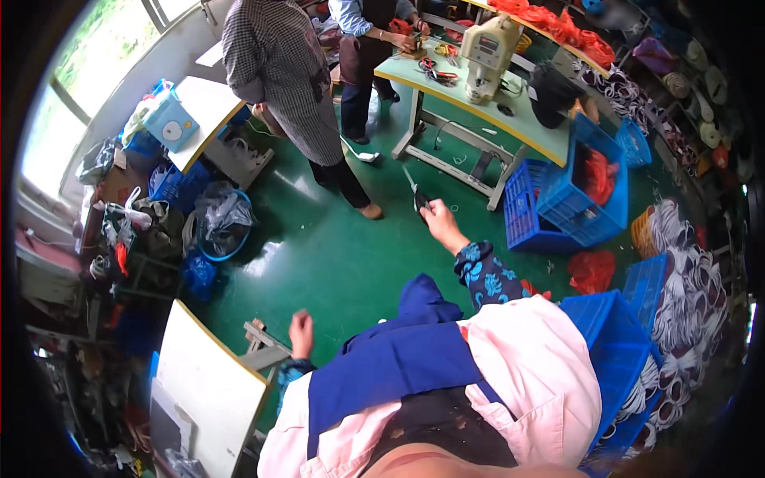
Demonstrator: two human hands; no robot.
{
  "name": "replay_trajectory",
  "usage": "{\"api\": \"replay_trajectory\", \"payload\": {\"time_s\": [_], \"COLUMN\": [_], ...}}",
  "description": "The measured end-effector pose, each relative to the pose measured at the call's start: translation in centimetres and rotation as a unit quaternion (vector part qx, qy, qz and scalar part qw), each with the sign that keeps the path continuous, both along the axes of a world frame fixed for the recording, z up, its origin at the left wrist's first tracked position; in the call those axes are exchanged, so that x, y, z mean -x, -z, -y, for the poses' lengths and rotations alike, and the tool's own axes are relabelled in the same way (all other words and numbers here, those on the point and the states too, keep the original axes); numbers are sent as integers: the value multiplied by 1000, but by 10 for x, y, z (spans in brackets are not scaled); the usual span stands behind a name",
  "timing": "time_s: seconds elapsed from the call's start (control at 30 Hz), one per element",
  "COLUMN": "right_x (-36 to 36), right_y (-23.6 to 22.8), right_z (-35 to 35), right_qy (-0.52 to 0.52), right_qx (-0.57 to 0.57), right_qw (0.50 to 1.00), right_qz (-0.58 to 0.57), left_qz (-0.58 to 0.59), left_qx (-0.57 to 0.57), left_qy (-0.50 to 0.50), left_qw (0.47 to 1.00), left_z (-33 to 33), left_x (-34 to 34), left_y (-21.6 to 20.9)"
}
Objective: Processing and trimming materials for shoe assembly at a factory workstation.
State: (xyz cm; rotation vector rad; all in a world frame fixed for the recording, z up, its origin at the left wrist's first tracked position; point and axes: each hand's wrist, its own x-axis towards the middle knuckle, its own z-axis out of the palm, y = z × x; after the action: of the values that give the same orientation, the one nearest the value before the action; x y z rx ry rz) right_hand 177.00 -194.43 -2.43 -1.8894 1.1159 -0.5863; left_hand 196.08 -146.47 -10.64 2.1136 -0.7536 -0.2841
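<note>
My right hand [443, 225] is stretched out in front of me over the green floor, closed around a slim tool [417, 193] with a black handle and a narrow pale blade. The tool points up and away from me; its exact kind is too small to tell. My left hand [302, 334] hangs at my left side with curled fingers, and I see nothing in it. It is nearest to a white table [209, 382] with a yellow edge. A blue apron [398, 358] covers my front over pink clothing.
Two people stand ahead, one in a checked garment [275, 80]. A machine [488, 56] and scissors [437, 73] rest on a green-topped table [510, 119]. Blue crates [586, 203] are stacked at right, with white coils [685, 295] beyond. A blue basin [225, 227] holds plastic bags.
</note>
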Motion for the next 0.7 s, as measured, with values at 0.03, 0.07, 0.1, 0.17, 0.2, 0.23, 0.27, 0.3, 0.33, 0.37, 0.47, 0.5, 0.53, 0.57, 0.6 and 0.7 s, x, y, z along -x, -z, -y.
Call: {"api": "replay_trajectory", "payload": {"time_s": [0.03,0.07,0.1,0.17,0.2,0.23,0.27,0.3,0.33,0.37,0.47,0.5,0.53,0.57,0.6,0.7], "right_x": [-30,-58,-81,-146,-177,-214,-247,-283,-321,-353,-406,-413,-422,-430,-440,-446], "right_y": [-5,-4,-4,1,7,9,20,18,10,5,28,37,47,56,64,83], "right_z": [32,79,126,219,259,305,345,380,394,416,498,518,533,546,557,562], "right_qy": [0,7,0,3,2,2,1,-19,-2,25,12,12,0,-11,-23,6], "right_qx": [11,27,47,95,78,65,106,99,128,158,229,223,266,309,277,347], "right_qw": [1000,999,997,991,991,991,985,981,977,972,957,958,947,935,931,911], "right_qz": [-14,-45,-64,-90,-108,-121,-138,-167,-168,-170,-178,-182,-179,-174,-237,-225], "left_qz": [-69,-180,-225,-192,-159,-123,-76,-63,-36,-91,-218,-228,-239,-249,-259,-293], "left_qx": [61,117,134,154,137,122,113,46,-57,-143,-303,-296,-289,-280,-271,-240], "left_qy": [-10,-35,-50,-74,-83,-91,-94,-144,-160,-157,11,1,-15,-30,-46,-103], "left_qw": [996,976,964,966,974,981,986,987,985,973,928,928,927,926,926,920], "left_z": [29,73,118,181,197,211,215,213,182,166,196,217,233,248,261,279], "left_x": [-38,-69,-88,-116,-128,-140,-145,-135,-115,-82,-31,-40,-43,-46,-49,-33], "left_y": [-32,-69,-115,-161,-151,-135,-100,-71,-25,6,-5,-8,-9,-9,-9,-15]}}
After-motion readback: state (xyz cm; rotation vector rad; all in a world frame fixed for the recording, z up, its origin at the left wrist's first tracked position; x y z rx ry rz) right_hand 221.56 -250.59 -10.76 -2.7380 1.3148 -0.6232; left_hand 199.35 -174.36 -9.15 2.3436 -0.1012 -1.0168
